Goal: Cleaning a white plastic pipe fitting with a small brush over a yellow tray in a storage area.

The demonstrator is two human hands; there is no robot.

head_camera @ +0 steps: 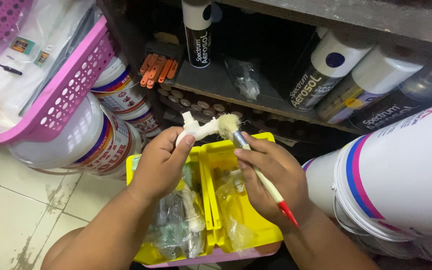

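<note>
Forearms extend forward over a yellow divided bin [256, 227], both hands raised above it. Left hand [160, 167]: grip clamped on a white plastic tap [198, 130], thumb on top, spout pointing right. Right hand [273, 177]: fingers closed around a paintbrush [256, 170] with a cream handle and red tip; its bristles touch the tap's end. Bin compartments hold clear plastic bags of fittings [178, 222]. White paint buckets [401, 175] stand at both sides; aerosol cans [328, 70] lie on the shelf [216, 85] behind.

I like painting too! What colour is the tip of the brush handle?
Red. The paintbrush in the right hand has a cream handle ending in a red tip, seen in the head view.
</note>
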